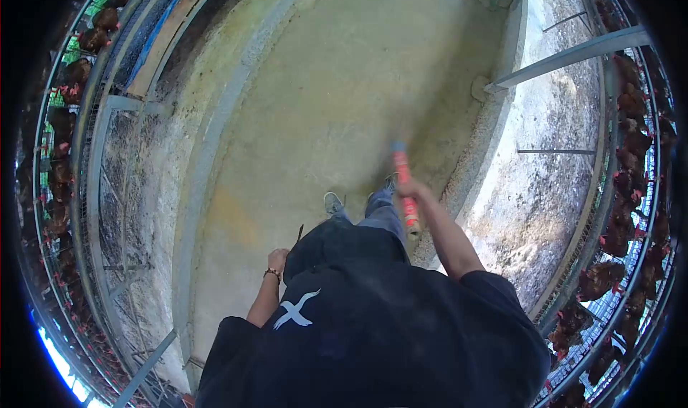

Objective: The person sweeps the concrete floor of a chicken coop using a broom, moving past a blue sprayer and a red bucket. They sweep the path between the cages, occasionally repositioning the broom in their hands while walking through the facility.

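The right hand [410,188] was closed round a red handle [405,186] above the middle of the concrete walkway [322,85], with the arm stretched forward. The handle's blue tip pointed further up the walkway and was blurred. Its lower end ran down past the hand and disappeared against the trouser leg, so whatever it carried could not be made out. The left hand [277,257], a bracelet [272,272] at its wrist, hung loosely at the hip over the walkway's near end, well apart from the right. Whether it held anything could not be told. A grey shoe [333,204] stood on the walkway just short of the handle, and its partner was mostly hidden by the leg. Caged brown hens [631,107] lined the walkway's right edge behind a slanting metal bar [573,53]. Another row of hens lined the left edge, both rows warped and cut off by the lens rim.
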`<state>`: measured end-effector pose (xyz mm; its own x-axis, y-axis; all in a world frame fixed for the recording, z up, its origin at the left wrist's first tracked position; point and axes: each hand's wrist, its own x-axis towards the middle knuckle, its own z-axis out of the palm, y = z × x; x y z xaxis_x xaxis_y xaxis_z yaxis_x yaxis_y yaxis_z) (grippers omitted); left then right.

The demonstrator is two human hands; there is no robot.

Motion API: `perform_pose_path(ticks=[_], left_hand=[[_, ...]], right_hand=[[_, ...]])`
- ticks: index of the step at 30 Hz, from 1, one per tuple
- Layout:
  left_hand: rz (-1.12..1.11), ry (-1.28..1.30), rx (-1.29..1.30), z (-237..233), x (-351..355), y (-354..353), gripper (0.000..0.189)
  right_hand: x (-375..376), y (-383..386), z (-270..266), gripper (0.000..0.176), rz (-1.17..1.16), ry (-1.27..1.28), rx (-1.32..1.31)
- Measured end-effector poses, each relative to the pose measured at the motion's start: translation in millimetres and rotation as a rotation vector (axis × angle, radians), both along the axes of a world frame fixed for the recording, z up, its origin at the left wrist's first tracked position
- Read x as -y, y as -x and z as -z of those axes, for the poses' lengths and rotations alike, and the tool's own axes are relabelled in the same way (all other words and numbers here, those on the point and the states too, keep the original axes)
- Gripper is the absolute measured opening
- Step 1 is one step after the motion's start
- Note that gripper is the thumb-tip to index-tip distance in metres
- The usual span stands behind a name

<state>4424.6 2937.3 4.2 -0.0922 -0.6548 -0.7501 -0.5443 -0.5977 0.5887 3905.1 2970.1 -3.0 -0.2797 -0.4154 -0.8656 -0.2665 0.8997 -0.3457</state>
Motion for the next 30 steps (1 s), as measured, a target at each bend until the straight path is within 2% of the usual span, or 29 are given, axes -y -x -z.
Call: perform_pose_path(ticks=[1,3,4,6,9,12,14,15,16,18,19,21,24,25,26,27,28,30], left_hand=[[-0.062,-0.07,-0.004,-3,0,11,0.018],[-0.183,-0.195,-0.007,-13,11,35,0.018],[-0.189,-0.198,0.038,-25,24,52,0.019],[-0.196,-0.214,0.13,-58,53,96,0.02],[-0.247,-0.121,0.076,-68,80,143,0.019],[-0.296,-0.123,0.023,-78,81,192,0.018],[-0.263,-0.156,0.04,-66,66,206,0.019],[0.303,0.184,0.18,-37,54,190,0.022],[0.867,0.527,0.313,6,36,166,0.025],[0.651,0.34,0.136,73,-7,141,0.03],[0.654,0.295,0.154,71,-16,143,0.03],[0.723,0.253,0.21,61,-17,156,0.03],[0.839,0.25,0.258,40,0,177,0.03],[0.867,0.255,0.26,35,12,190,0.03],[0.909,0.271,0.263,36,26,203,0.03],[0.96,0.295,0.274,31,42,220,0.03],[1.016,0.322,0.294,29,64,236,0.03],[1.027,0.334,0.352,24,117,276,0.03]], right_hand=[[11,-19,25,0.034,-0.296,-0.013,0.027],[46,-66,-15,0.041,-0.7,-0.005,0.124],[55,-83,-14,0.042,-0.796,0.029,0.224],[60,-98,-46,0.042,-0.689,0.248,0.312],[56,-83,-66,0.05,-0.681,0.275,0.348],[42,10,-103,0.053,-0.442,0.332,0.413],[16,80,-97,0.04,-0.201,0.457,0.264],[14,117,-116,0.047,-0.158,0.263,0.198],[-1,150,-99,0.049,-0.132,0.271,0.027],[-8,200,-103,0.042,0.178,0.238,-0.098],[-7,225,-82,0.034,0.203,0.241,-0.29],[4,277,-28,0.032,0.076,0.147,-0.369],[46,269,-27,0.038,-0.099,-0.047,-0.314],[50,256,2,0.038,-0.225,0.004,-0.17],[69,228,-28,0.039,-0.285,-0.05,-0.129],[71,202,-6,0.035,-0.473,0.105,-0.127],[97,182,-36,0.03,-0.591,0.065,-0.002],[120,165,-32,0.028,-0.844,0.234,0.06]])
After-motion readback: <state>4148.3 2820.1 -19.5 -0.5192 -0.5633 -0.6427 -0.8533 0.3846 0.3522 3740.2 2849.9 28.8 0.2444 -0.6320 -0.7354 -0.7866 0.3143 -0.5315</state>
